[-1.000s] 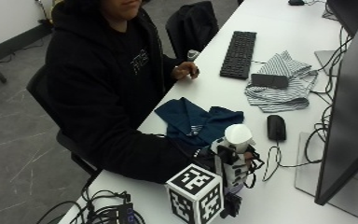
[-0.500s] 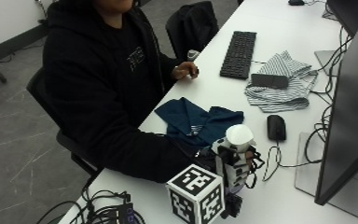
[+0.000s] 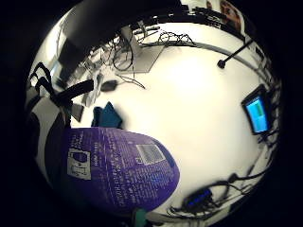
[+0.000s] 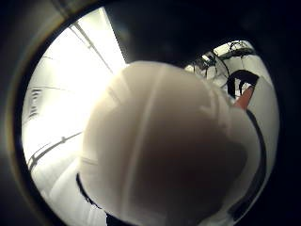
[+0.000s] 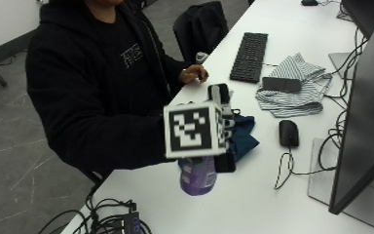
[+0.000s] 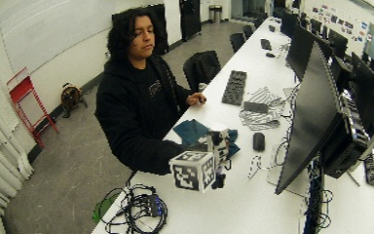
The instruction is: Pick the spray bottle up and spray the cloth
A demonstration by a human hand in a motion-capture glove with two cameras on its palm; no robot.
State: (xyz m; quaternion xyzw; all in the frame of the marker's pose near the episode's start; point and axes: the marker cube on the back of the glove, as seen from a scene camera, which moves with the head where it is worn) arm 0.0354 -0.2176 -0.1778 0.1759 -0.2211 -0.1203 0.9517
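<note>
In the outside view my gloved right hand (image 5: 225,163) grips the spray bottle (image 5: 197,178) and holds it in the air above the white table (image 5: 258,204). The bottle has a purple body and a white spray head (image 4: 164,150), which fills the thumb side palm view. Its purple label (image 3: 118,175) sits close to the palm in the little finger side view. The dark blue cloth (image 5: 244,139) lies crumpled on the table just behind the bottle, partly hidden; it also shows as a blue cloth (image 3: 108,116) on the table.
The bare left hand (image 5: 193,75) rests at the table edge. Further back lie a black keyboard (image 5: 249,56) and a striped cloth (image 5: 297,90). A black mouse (image 5: 289,132) sits beside the monitor (image 5: 368,107). Cables (image 5: 109,219) are piled at the near corner.
The bottle stood on the table with my hand around it; now the hand has lifted it off the table and holds it raised in front of the blue cloth.
</note>
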